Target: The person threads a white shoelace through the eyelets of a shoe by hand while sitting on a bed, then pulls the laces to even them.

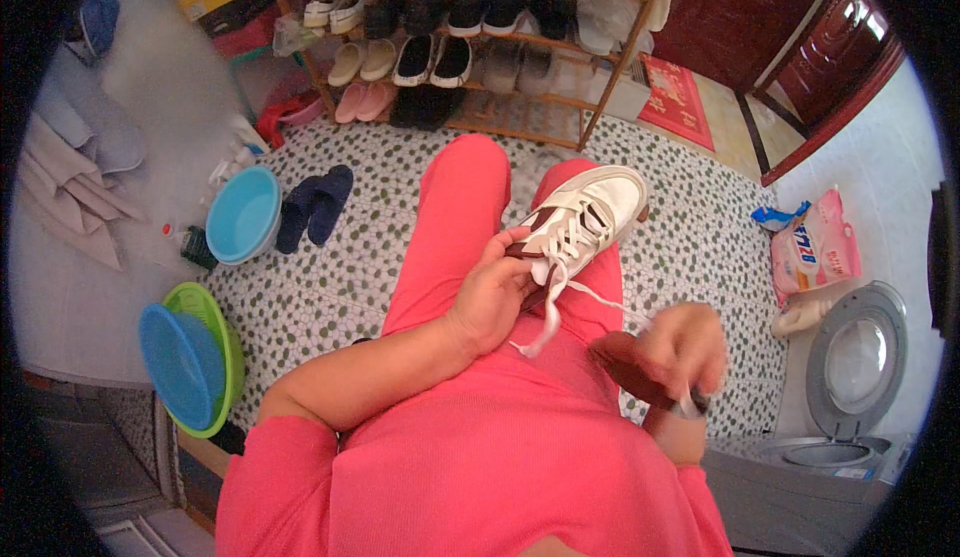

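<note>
A white sneaker (590,212) with brown panels lies on my right thigh, its toe pointing away to the right. My left hand (495,292) grips it by the ankle collar, thumb and fingers at the opening. White laces run through the eyelets. One loose lace end (545,332) hangs over my lap. The other shoelace (605,299) stretches right to my right hand (685,347), which is raised, closed and blurred, the lace between its fingers. Beside that hand is a blurred, dark reddish-brown shape that I cannot make out.
A wooden shoe rack (540,97) with several pairs stands ahead. At left are a light-blue basin (245,215), navy slippers (315,207), a blue basin (180,367) and a green basket (228,342). A pink bag (815,247) and an open-lidded grey washing machine (860,357) are at right.
</note>
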Available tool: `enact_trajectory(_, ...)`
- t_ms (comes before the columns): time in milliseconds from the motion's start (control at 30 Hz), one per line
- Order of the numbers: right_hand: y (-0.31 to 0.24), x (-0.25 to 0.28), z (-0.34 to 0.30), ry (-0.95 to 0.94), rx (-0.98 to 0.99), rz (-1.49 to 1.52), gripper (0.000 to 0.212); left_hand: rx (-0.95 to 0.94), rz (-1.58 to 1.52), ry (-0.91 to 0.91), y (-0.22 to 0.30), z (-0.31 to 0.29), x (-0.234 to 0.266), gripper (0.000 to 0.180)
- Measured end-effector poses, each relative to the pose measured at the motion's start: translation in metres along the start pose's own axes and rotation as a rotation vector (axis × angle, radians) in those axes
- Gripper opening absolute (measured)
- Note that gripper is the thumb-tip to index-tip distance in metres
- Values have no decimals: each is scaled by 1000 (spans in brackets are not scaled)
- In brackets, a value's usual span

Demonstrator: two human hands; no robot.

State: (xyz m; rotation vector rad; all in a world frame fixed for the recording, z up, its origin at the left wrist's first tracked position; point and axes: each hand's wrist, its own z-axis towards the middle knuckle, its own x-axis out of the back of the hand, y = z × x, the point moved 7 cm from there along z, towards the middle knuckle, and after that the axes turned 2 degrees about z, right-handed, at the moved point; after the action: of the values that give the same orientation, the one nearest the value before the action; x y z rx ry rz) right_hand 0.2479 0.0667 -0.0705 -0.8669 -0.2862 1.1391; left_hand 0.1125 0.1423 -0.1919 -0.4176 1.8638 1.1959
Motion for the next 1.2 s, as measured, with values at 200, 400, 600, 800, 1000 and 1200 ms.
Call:
enact_trajectory(200, -58, 6, -18, 66, 136, -32, 54, 13, 177, 107, 2, 1, 7, 53)
enact_trajectory(400, 13, 28, -16, 728, -627, -1014, 23, 236, 1156, -212, 38, -7, -15, 50)
enact_trajectory(600, 73, 50, -11, 715, -648, -1179, 35, -598, 2082, -268, 82, 21, -28, 47)
enact_trajectory(800, 80, 58, -9, 766, -813, -1352, 42, -397, 1855, -339, 53, 46, -5, 35)
enact_trajectory(1000, 82, 57, -9, 780, -851, -1432, 37, -608, 1656, -148, 68, 14, -11, 21)
enact_trajectory(1200, 74, 68, -8, 791, -831, -1467, 26, -497, 1493, 85, 70, 9, 7, 19)
